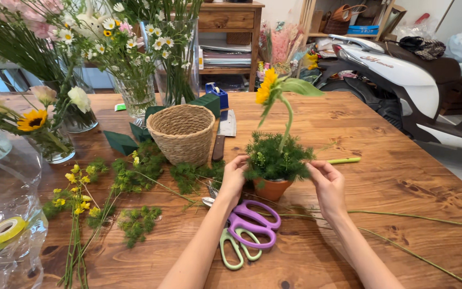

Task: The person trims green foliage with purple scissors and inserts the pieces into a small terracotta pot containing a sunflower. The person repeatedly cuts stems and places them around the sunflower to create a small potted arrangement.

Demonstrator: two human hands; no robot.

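Cupping small clay pot (271,188) w/ greenery: left hand (233,179) & right hand (326,183) fingers loosely on its sides, mid-table (402,176). Scissors (247,229) just in front; wicker basket (182,132) behind-left.

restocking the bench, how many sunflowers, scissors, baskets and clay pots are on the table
sunflowers: 2
scissors: 2, purple and green
woven basket: 1
terracotta pot: 1
total: 6

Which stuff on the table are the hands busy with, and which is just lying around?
Being used:
left hand
right hand
pot
greenery
sunflower

Lying about:
scissors
basket
cut stem
tape roll
vase of daisies
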